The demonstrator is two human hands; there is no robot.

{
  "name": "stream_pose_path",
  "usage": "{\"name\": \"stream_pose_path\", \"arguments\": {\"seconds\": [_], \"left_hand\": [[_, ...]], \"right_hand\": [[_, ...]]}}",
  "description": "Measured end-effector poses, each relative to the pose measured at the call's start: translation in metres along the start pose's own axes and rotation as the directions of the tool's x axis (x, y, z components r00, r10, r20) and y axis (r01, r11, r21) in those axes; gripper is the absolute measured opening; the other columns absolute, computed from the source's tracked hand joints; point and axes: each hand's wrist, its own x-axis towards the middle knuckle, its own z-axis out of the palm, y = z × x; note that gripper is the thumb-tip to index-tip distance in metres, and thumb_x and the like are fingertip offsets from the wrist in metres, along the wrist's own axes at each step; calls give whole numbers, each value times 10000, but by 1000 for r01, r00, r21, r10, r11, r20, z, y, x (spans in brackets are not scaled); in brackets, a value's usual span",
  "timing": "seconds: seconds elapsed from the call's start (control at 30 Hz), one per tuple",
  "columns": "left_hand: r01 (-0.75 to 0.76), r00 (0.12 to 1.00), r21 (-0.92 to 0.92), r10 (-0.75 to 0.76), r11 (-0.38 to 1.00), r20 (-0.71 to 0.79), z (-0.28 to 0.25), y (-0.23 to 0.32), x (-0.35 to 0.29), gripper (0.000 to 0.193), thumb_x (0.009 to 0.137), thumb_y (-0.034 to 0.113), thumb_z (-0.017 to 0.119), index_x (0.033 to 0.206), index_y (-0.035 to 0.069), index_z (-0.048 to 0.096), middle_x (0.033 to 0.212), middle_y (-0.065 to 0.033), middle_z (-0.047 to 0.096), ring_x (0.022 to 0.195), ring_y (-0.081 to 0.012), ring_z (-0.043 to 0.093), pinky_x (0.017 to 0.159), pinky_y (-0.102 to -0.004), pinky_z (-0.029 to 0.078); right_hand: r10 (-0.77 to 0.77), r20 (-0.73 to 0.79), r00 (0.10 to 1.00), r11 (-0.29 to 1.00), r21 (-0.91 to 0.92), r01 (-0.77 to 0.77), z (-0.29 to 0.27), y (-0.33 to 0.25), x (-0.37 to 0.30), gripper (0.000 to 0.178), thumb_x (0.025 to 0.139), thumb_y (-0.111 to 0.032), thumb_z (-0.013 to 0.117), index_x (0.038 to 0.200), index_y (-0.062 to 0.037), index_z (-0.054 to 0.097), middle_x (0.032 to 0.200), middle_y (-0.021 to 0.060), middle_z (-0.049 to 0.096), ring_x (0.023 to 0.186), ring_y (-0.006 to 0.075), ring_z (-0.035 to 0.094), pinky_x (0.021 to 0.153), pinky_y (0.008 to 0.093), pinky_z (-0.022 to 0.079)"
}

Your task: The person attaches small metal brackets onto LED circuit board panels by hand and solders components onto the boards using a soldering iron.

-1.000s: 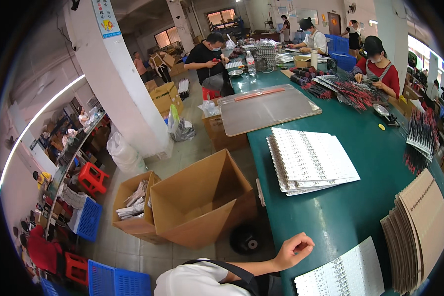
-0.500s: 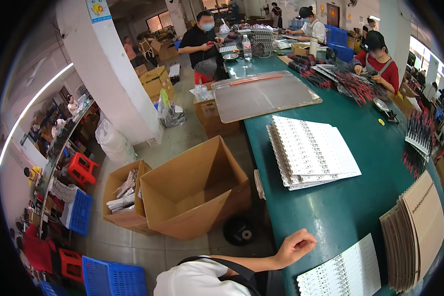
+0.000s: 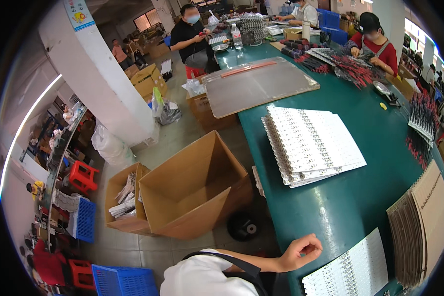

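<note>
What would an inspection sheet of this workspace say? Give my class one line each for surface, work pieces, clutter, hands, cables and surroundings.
Surface: green tabletop, shiny, carrying sheets and stacks.
Work pieces: near white sheet beside the left hand; white sheet stack farther up; brown board stack on the right.
Clutter: large open cardboard box left of the table; smaller box holding pale strips.
Hands: left loosely curled, nothing seen in it; right hand not in view.
Cables: red-and-black bundles look wire-like; too small to be sure.
Surroundings: person in black, person in red, white pillar, red stool.
</note>
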Motion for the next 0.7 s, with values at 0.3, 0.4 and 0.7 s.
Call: {"name": "stream_pose_path", "arguments": {"seconds": [0.3, 0.4, 0.7], "left_hand": [[31, 992, -33, -27, 999, 123, -2, 2, -1, 93, 892, -1, 584, 968, 47, 564, 798, 6, 459, 604, -49, 356, 543, -212, 278], [43, 988, -23, -39, 999, 147, -3, 1, 2, 92, 891, -12, 579, 963, 44, 567, 790, 4, 449, 597, -49, 362, 530, -214, 276], [-75, 995, 54, 71, 996, 77, -2, 5, -4, 105, 882, -11, 590, 960, 52, 559, 809, -1, 502, 583, -53, 363, 515, -214, 292]], "right_hand": [[-7, -24, 1000, 998, -61, 5, 9, -9, 12, 84, 822, -54, 597, 769, 9, 613, 901, 166, 576, 758, 252, 546, 619, 350, 471], [-14, -59, 998, 998, -69, 10, 17, -9, 23, 85, 818, -52, 597, 760, 8, 613, 902, 165, 574, 759, 252, 544, 617, 350, 470], [-36, -13, 999, 998, -49, 35, -18, -1, 20, 92, 807, -45, 599, 731, 5, 614, 905, 165, 569, 763, 252, 540, 613, 352, 467]]}}
